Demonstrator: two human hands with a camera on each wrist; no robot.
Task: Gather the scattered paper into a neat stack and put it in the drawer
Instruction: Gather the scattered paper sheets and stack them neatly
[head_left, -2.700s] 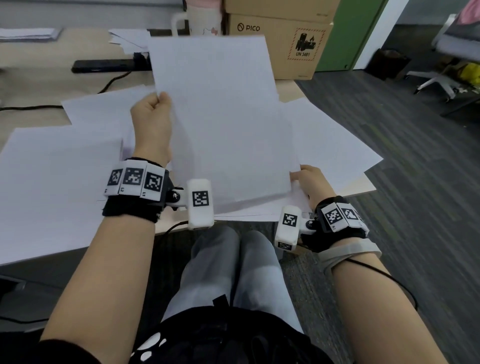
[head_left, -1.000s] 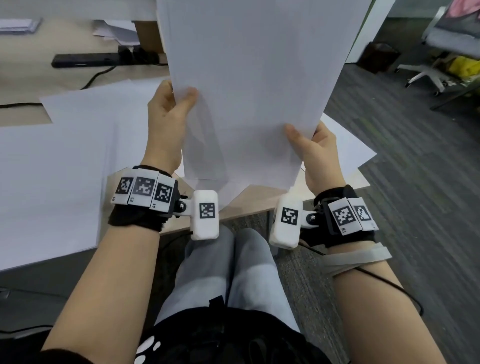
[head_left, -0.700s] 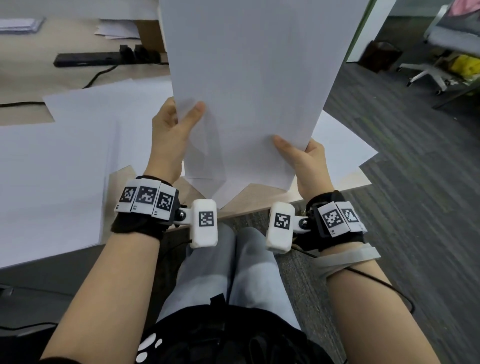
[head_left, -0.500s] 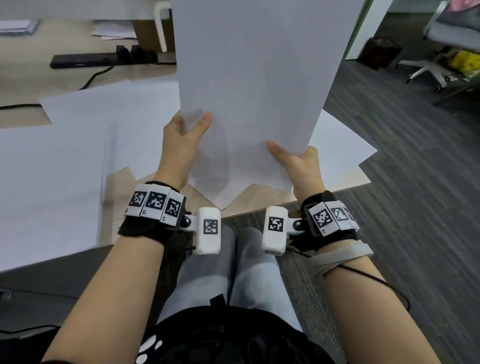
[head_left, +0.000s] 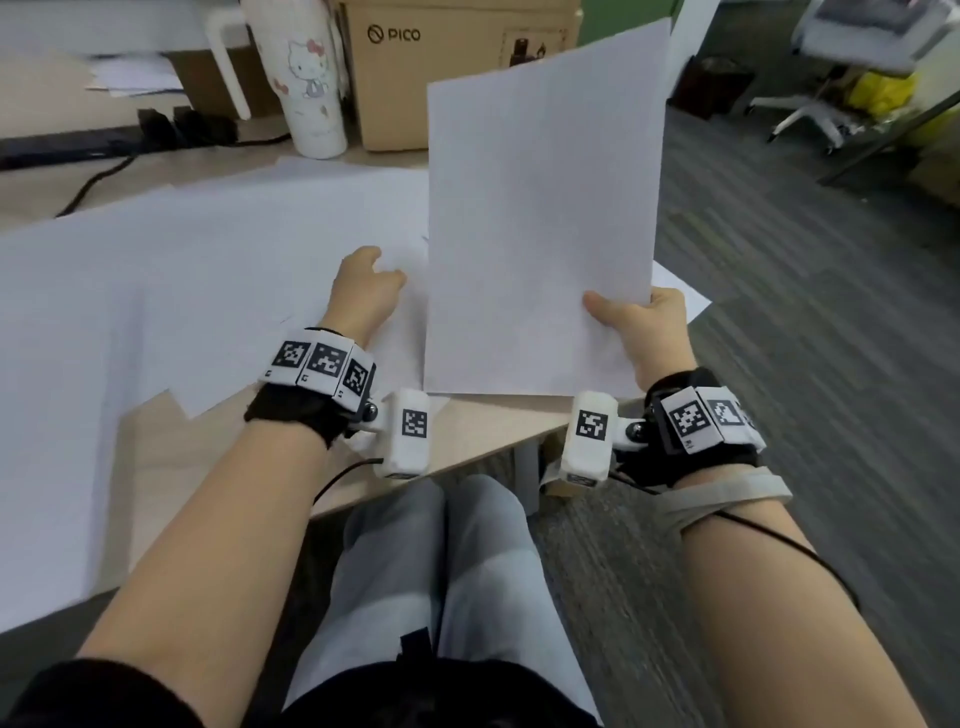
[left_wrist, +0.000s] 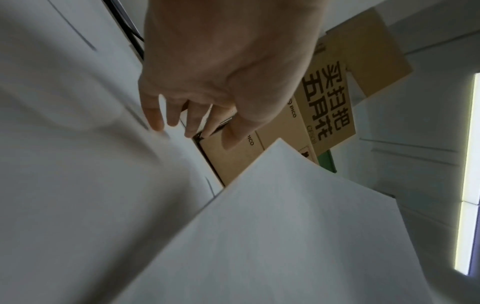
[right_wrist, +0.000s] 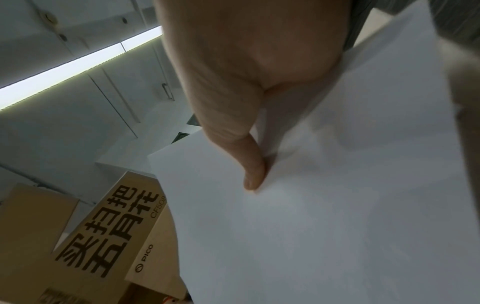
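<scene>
My right hand (head_left: 636, 325) pinches the lower right corner of a squared stack of white paper (head_left: 540, 218) and holds it tilted up over the table's near right corner. In the right wrist view the thumb (right_wrist: 250, 164) presses on the top sheet (right_wrist: 337, 205). My left hand (head_left: 366, 283) holds nothing and sits over the loose white sheets (head_left: 182, 270) spread across the table (head_left: 156, 447). In the left wrist view its fingers (left_wrist: 155, 121) are spread and reach down to a loose sheet (left_wrist: 64, 144), with the held stack (left_wrist: 285, 236) beside them. No drawer is in view.
At the back of the table stand a white tumbler with a cartoon cat (head_left: 311, 78) and a PICO cardboard box (head_left: 447, 62). A black power strip (head_left: 78, 148) with its cable lies at the back left. Grey carpet and a chair base (head_left: 810, 119) are on the right.
My left hand has let go of the stack and dropped to the loose sheets on the table. The right hand alone now holds the stack, lower and further right.
</scene>
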